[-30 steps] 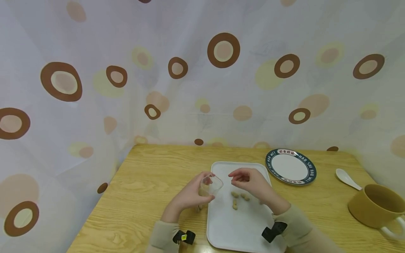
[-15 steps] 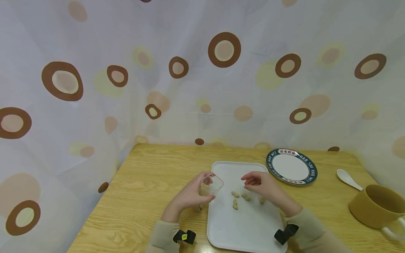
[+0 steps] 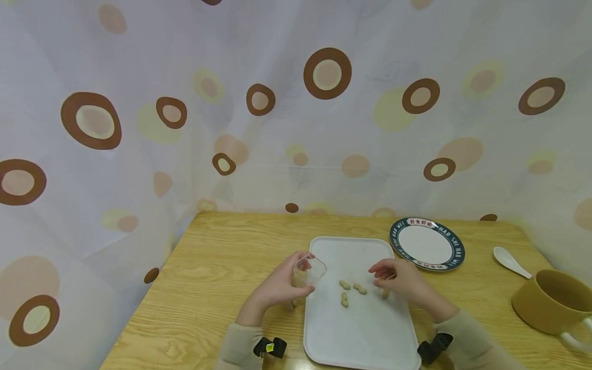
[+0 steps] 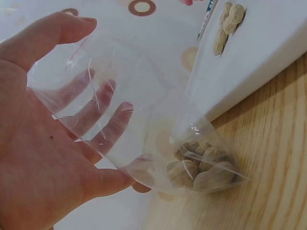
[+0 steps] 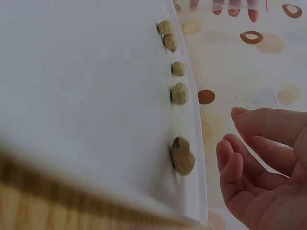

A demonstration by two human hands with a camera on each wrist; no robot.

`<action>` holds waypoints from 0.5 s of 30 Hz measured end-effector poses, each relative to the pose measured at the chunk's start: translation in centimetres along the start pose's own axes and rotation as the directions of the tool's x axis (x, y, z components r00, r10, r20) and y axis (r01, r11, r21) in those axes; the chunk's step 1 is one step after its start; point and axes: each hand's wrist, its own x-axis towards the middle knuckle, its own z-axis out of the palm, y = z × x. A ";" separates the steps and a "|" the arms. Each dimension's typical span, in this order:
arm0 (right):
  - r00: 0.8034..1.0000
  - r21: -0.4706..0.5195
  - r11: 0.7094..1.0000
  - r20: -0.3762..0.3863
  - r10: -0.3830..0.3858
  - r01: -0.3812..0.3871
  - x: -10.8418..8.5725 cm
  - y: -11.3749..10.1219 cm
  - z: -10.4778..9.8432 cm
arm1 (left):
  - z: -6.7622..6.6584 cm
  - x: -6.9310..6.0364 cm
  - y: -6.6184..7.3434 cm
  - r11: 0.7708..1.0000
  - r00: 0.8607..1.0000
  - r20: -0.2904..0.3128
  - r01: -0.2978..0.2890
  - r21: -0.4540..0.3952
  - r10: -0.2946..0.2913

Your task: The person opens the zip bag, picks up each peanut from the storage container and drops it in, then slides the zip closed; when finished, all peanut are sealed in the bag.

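My left hand (image 3: 282, 282) holds a clear plastic bag (image 3: 310, 271) by its wide mouth at the left side of a white tray (image 3: 356, 339). Several unshelled peanuts (image 4: 204, 167) lie in the bag's bottom corner in the left wrist view. More peanuts (image 3: 344, 300) are spread on the tray. My right hand (image 3: 402, 280) hovers above the tray's right side with loosely bent fingers and nothing in them. One peanut (image 5: 182, 157) lies nearest that hand in the right wrist view, partly hidden by it in the head view.
A plate with a dark blue rim (image 3: 455, 254) stands behind the tray to the right. Farther right are a white spoon (image 3: 511, 262) and a mustard-coloured mug (image 3: 532, 306) on the wooden table (image 3: 208, 267). A patterned curtain (image 3: 259, 190) hangs behind.
My right hand has moved right across the tray, away from the bag, uncovering most of the rightmost peanut. The left hand and bag stay in place.
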 end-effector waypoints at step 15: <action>0.997 -0.076 0.996 0.073 -0.029 0.035 -1.2 2.3 -1.1 | 0.2 0.2 -0.2 1.000 1.000 0.013 -0.011 -0.008 0.011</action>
